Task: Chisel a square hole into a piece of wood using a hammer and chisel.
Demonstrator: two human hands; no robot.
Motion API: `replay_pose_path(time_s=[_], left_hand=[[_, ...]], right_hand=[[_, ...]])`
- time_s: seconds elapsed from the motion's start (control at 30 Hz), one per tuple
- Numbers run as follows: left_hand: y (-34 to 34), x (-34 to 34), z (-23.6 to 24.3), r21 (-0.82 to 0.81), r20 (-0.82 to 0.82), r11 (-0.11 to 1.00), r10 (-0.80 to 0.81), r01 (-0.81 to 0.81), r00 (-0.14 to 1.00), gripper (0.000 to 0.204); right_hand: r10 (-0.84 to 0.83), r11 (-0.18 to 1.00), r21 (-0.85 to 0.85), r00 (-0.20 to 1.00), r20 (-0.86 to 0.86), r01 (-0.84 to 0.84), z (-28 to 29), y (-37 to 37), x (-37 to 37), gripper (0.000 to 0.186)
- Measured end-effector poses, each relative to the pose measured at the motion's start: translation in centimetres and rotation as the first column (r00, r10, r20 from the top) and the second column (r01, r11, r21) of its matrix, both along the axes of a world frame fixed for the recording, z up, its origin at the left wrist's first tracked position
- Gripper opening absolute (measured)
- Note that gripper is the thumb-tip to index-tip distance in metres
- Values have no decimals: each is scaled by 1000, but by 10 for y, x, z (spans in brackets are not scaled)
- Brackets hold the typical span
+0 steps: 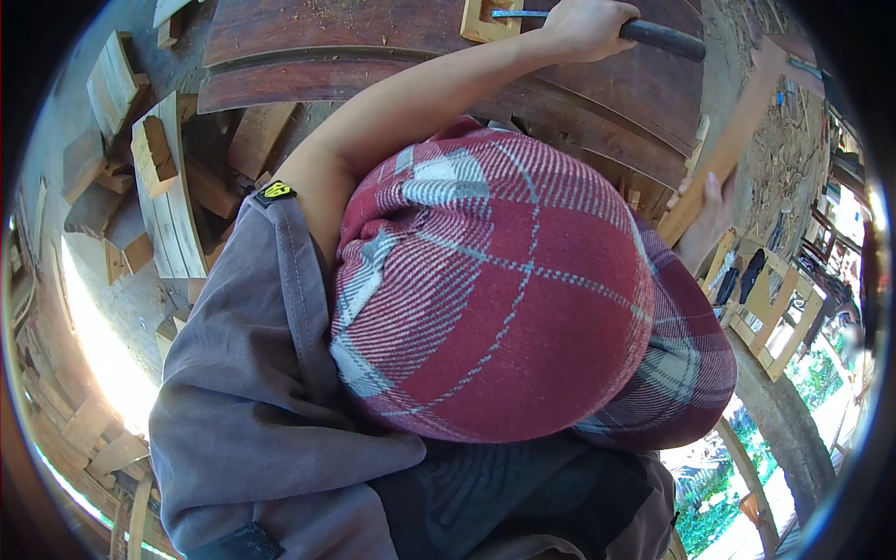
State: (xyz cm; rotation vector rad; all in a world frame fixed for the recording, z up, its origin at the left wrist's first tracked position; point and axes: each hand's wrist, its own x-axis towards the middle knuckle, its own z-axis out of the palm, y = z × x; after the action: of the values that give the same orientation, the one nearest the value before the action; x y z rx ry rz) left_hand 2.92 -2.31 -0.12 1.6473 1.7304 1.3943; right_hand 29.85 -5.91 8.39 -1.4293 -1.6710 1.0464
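Head view: left hand (583, 28) clenches a chisel (665, 37), its blade in a pale wooden block (478, 26) on dark planks (373, 37). Right hand (709, 213) fingers grasp a wooden slat (723, 154). Mortise cutting seems in hand; the next stroke needs a steady blade.

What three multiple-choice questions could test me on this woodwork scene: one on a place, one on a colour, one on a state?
1. Where does the pale wooden block lie?
A. on the dark curved boards
B. on the cap
C. on a metal tray

2. What colour is the cap?
A. plain blue
B. red with pale check lines
C. yellow

3. How is the left hand set on the tool?
A. flat and open above it
B. closed round its dark handle
C. well apart from it

Answers:
1. A, the block rests on the boards at the top of the view.
2. B, red cloth crossed by pale stripes.
3. B, the fingers wrap the handle.
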Motion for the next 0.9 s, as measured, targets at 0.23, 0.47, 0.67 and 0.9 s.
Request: replay_pose_path(time_s=[0.23, 0.47, 0.67, 0.9], left_hand=[[-3, 1, -4, -79, -9, 997, 15, -16, 1000, 19], [-4, 4, -2, -23, -12, 1000, -10, 10, 1000, 16], [-6, -2, -4, -68, -42, 998, -1, -2, 999, 15], [-4, -2, -7, -48, -43, 998, 47, -50, 998, 16]], right_hand=[[80, 971, -220, 995, -57, -91, -1, -15, -25, 56], [-112, 984, -164, 947, -300, 65, -4, -1, -7, 62], [76, 958, -274, 996, -46, -86, 1, -13, -21, 53], [-83, 945, -327, 979, -188, 17, -18, -10, -13, 63]])
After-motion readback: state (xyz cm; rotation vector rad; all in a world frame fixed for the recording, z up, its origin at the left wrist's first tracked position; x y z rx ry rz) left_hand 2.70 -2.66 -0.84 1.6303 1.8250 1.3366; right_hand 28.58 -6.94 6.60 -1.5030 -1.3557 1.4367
